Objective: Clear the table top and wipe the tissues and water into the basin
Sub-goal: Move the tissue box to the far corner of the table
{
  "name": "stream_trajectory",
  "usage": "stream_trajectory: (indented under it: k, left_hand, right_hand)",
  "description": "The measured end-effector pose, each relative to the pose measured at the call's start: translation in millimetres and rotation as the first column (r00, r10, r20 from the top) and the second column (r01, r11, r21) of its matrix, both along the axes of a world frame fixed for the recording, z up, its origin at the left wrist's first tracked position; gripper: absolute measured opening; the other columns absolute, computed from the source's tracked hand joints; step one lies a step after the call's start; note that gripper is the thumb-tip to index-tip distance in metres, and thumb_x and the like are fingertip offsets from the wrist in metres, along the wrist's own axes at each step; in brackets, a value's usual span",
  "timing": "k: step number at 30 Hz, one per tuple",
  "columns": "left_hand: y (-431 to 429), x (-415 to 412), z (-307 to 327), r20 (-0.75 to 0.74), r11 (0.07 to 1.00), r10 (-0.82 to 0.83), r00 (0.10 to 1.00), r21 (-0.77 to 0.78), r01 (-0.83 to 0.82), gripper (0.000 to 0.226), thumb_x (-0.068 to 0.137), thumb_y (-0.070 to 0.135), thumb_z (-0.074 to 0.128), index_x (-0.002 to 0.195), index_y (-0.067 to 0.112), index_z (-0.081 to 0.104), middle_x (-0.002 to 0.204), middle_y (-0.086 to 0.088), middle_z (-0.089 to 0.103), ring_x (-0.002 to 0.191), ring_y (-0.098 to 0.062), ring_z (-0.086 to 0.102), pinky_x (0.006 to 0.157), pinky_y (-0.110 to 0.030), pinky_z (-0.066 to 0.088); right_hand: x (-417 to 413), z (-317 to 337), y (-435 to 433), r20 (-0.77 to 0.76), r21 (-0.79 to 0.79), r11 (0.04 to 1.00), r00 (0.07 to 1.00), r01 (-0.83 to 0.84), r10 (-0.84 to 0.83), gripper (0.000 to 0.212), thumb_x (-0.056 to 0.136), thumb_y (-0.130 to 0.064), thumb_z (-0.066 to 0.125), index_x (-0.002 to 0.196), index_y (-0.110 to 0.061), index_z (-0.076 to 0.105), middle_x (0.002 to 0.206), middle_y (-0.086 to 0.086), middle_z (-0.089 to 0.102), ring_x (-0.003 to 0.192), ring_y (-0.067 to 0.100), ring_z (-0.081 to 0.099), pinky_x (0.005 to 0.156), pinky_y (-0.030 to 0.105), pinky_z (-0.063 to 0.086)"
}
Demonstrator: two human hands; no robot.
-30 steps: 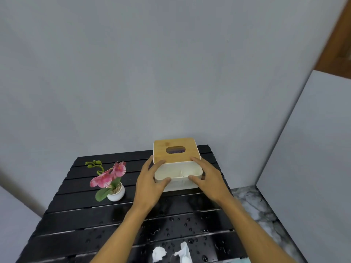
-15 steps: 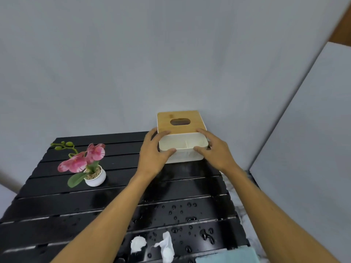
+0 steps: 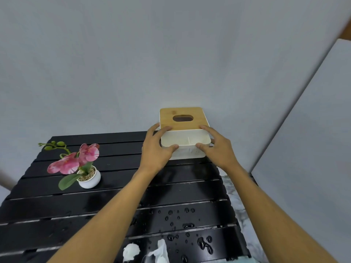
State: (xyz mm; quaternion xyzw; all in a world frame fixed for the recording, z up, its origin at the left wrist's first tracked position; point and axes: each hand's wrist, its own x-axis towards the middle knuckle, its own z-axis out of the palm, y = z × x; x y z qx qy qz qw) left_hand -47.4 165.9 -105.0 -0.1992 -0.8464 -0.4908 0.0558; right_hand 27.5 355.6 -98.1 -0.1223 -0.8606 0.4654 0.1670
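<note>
A white tissue box point(image 3: 185, 138) with a bamboo lid and an open front compartment is at the far right corner of the black slatted table point(image 3: 47, 205). My left hand point(image 3: 154, 150) grips its left side and my right hand point(image 3: 216, 149) grips its right side, thumbs on the front rim. Two crumpled white tissues point(image 3: 131, 251) point(image 3: 160, 252) lie at the near edge among water drops point(image 3: 188, 224). No basin is visible.
A small white pot with a pink orchid point(image 3: 83, 166) stands on the table's left part. A grey wall is behind the table, a grey panel point(image 3: 313, 139) to the right, and marble floor point(image 3: 237, 205) shows beside the table's right edge.
Both hands have carried the tissue box away from me and to the right, toward the table's far right corner. My view has tilted, showing more of the near table.
</note>
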Motion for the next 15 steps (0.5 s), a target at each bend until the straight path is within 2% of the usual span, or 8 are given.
stream_trajectory:
  k: [4,9,12,15]
  left_hand:
    - [2,2,3,0.039,0.999,0.002,0.999,-0.039,-0.001,0.057,0.075,0.03,0.077,0.128,0.036,0.053,0.146,0.005,0.035,0.131,-0.014,0.036,0.11,-0.037,0.032]
    - [-14,15,12,0.118,0.999,-0.052,0.992,-0.004,0.053,0.073,0.079,0.033,0.074,0.141,0.035,0.037,0.145,0.004,0.039,0.13,-0.015,0.04,0.109,-0.038,0.036]
    - [-37,31,14,0.139,0.997,-0.077,0.987,-0.019,0.081,0.067,0.083,0.035,0.069,0.142,0.035,0.037,0.144,0.007,0.044,0.129,-0.012,0.042,0.107,-0.036,0.036]
    - [-69,49,6,0.184,0.992,-0.069,0.981,-0.093,0.087,0.057,0.087,0.037,0.063,0.14,0.031,0.042,0.142,0.008,0.047,0.131,-0.011,0.042,0.108,-0.035,0.035]
  right_hand:
    - [1,3,-7,-0.001,0.015,0.999,0.999,0.041,-0.041,0.056,0.083,-0.018,0.072,0.133,-0.03,0.051,0.134,-0.002,0.053,0.117,0.022,0.052,0.102,0.037,0.046]
    - [11,10,-16,-0.014,0.032,0.993,0.994,0.109,-0.109,0.06,0.085,-0.025,0.069,0.138,-0.027,0.041,0.136,-0.001,0.051,0.116,0.021,0.051,0.099,0.037,0.045]
    - [24,17,-29,-0.036,0.009,0.987,0.987,0.159,-0.158,0.057,0.086,-0.027,0.067,0.137,-0.023,0.04,0.125,-0.006,0.049,0.112,0.019,0.05,0.094,0.033,0.043]
    - [38,17,-50,-0.035,0.008,0.978,0.977,0.211,-0.21,0.05,0.088,-0.028,0.063,0.134,-0.02,0.045,0.13,-0.001,0.052,0.114,0.02,0.052,0.095,0.032,0.043]
